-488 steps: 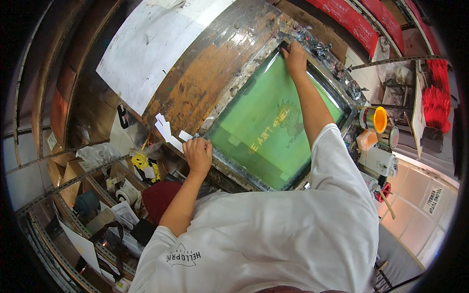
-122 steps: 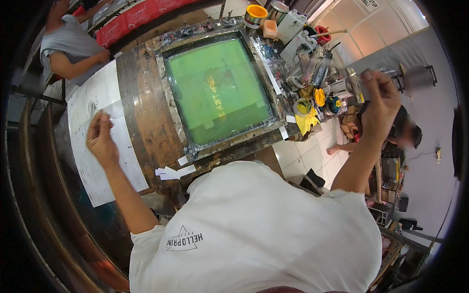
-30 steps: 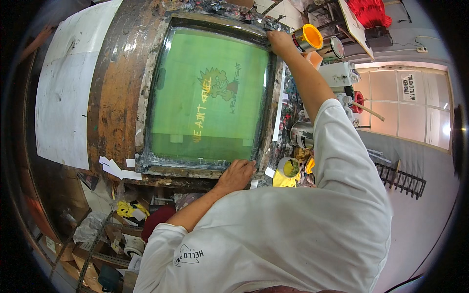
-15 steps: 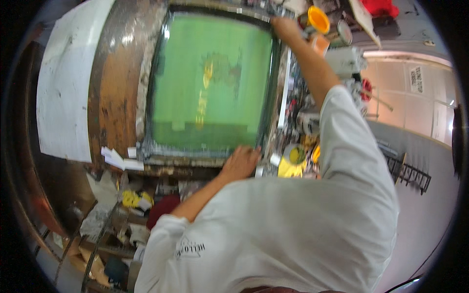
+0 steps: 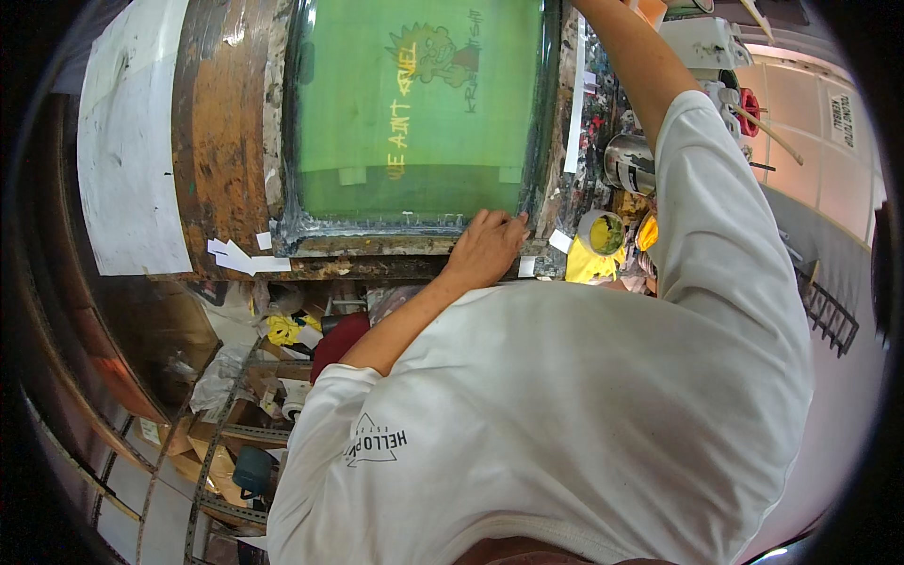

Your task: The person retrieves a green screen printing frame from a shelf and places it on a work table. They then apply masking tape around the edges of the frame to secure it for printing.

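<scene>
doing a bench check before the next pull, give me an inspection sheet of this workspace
surface: worn wooden table, brown and paint-stained, with a white sheet on its left part.
job's things: green screen frame lies flat on the table, a yellowish design showing in the mesh.
clutter: white tape strips at the table's near edge; open yellow ink tub, metal can and yellow rag to the right.
grippers: left hand rests on the frame's near right corner; right hand is out of view, its arm reaching past the top edge.
cables: nothing seen.
surroundings: shelves of jumbled supplies below the table; pale tiled wall at right.
</scene>
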Tool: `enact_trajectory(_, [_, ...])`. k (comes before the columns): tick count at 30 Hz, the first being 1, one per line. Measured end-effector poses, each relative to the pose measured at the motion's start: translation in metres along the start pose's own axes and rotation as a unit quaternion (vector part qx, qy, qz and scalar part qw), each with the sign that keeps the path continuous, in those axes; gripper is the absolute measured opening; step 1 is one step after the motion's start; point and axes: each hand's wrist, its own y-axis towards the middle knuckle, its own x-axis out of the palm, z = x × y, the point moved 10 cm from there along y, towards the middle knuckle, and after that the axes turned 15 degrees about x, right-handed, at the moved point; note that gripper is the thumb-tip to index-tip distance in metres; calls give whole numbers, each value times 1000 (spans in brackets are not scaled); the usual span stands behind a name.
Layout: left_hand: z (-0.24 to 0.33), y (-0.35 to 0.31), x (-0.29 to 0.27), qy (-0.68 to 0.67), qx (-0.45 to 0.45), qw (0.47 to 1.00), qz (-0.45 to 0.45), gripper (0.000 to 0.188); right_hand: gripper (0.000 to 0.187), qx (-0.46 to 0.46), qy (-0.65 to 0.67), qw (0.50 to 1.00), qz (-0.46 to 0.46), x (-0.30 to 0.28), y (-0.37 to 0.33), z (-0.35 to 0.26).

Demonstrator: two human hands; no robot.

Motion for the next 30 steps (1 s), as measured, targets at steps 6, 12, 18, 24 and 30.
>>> enact_trajectory(6, [-1, 3, 8, 42, 4, 999, -12, 33, 16, -1, 30, 999, 21, -16, -4, -2])
enact_trajectory(12, [6, 4, 11, 106, 43, 992, -58, 34, 8, 23, 131, 991, -15, -2, -1, 1])
enact_trajectory(18, [-1, 1, 24, 85, 37, 993, -74, 34, 15, -62, 73, 986, 139, -60, -47, -37])
enact_trajectory(24, [4, 3, 16, 95, 41, 993, -65, 34, 16, -43, 143, 981, 122, -73, -56, -33])
enact_trajectory(30, [4, 2, 15, 103, 47, 992, -50, 36, 19, 69, 123, 981, 130, -84, -48, -10])
